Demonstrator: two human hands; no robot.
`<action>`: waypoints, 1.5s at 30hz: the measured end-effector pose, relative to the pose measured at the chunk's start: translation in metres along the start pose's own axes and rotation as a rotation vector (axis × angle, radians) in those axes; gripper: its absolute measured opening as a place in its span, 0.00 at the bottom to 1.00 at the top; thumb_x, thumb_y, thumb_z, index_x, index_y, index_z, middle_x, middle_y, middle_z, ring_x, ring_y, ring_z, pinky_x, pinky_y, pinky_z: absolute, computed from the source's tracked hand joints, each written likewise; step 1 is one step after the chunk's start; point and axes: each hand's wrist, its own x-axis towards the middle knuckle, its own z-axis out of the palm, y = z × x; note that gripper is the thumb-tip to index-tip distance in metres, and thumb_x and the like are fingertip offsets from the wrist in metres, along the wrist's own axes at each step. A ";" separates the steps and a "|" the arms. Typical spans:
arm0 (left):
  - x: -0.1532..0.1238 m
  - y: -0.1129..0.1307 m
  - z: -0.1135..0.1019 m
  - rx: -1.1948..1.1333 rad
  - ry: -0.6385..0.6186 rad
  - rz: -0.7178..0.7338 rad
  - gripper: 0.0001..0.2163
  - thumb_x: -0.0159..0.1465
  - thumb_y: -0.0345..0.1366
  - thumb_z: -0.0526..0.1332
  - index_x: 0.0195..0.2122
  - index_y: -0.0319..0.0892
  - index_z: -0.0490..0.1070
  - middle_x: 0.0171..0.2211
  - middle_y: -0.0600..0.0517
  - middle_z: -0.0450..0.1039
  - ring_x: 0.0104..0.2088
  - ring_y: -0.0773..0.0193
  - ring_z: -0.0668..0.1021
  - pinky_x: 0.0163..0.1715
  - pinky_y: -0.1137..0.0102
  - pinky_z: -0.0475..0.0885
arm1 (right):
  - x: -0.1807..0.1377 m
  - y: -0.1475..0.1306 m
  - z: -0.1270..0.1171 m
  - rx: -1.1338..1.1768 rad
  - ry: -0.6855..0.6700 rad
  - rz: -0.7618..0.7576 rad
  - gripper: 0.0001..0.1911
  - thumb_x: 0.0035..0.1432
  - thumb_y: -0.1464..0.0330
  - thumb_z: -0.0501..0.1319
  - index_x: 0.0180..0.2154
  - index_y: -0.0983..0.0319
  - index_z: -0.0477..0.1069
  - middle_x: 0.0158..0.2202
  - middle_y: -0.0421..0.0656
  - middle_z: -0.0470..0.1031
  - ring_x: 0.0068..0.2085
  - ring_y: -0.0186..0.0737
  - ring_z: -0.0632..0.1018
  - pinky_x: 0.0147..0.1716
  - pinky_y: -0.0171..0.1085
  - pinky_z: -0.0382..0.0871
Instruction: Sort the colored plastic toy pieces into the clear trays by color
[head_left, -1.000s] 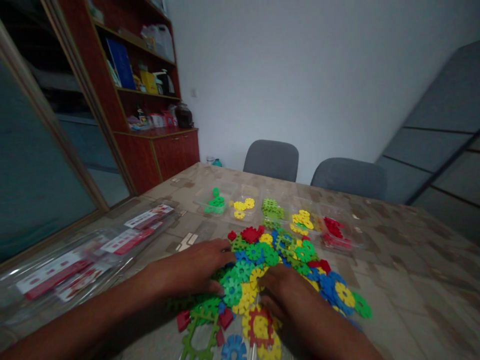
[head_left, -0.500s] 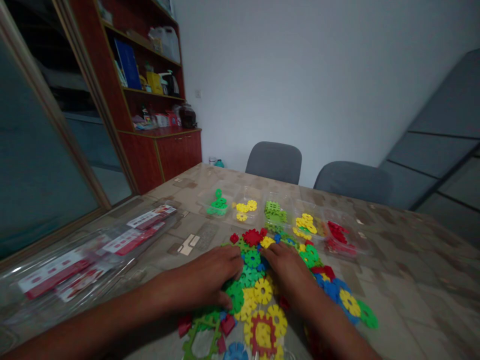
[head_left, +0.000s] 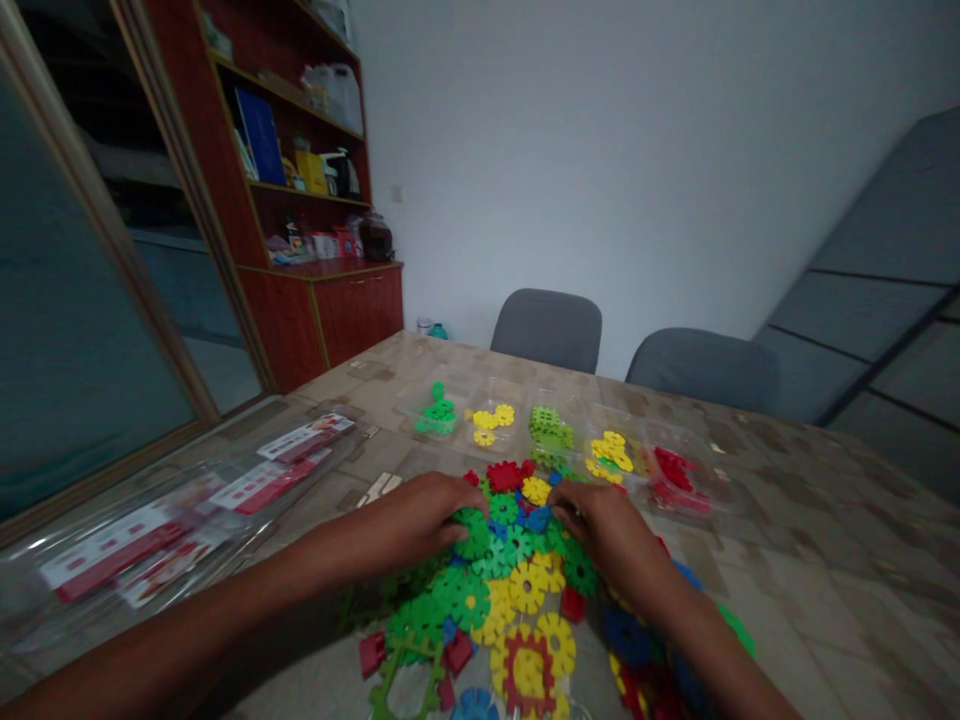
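A heap of flat, gear-shaped plastic pieces (head_left: 525, 585) in green, yellow, red and blue lies on the table in front of me. My left hand (head_left: 416, 518) lies palm down on the heap's left far side. Its thumb and fingers are curled around a green gear piece (head_left: 474, 532). My right hand (head_left: 609, 527) lies on the heap's right far side with its fingers bent near a blue piece (head_left: 537, 519). Whether it grips anything is hidden.
Clear tubs stand in a row beyond the heap, holding green (head_left: 437, 412), yellow (head_left: 491, 420), light green (head_left: 548, 426), yellow (head_left: 611, 447) and red (head_left: 673, 468) pieces. Plastic packets (head_left: 172, 520) lie at the left. Two grey chairs (head_left: 547, 328) face the table's far side. A wooden cabinet (head_left: 300, 200) stands far left.
Both hands have slid forward over the heap towards the tubs. The right hand came up from the near side to the far edge, leaving yellow and red pieces showing.
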 end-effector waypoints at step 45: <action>0.014 -0.016 0.024 -0.204 -0.028 0.066 0.07 0.64 0.34 0.61 0.41 0.43 0.76 0.35 0.53 0.79 0.35 0.61 0.78 0.37 0.74 0.66 | -0.003 0.009 0.020 0.240 -0.193 -0.052 0.12 0.45 0.78 0.63 0.34 0.60 0.73 0.28 0.36 0.72 0.31 0.36 0.71 0.28 0.32 0.55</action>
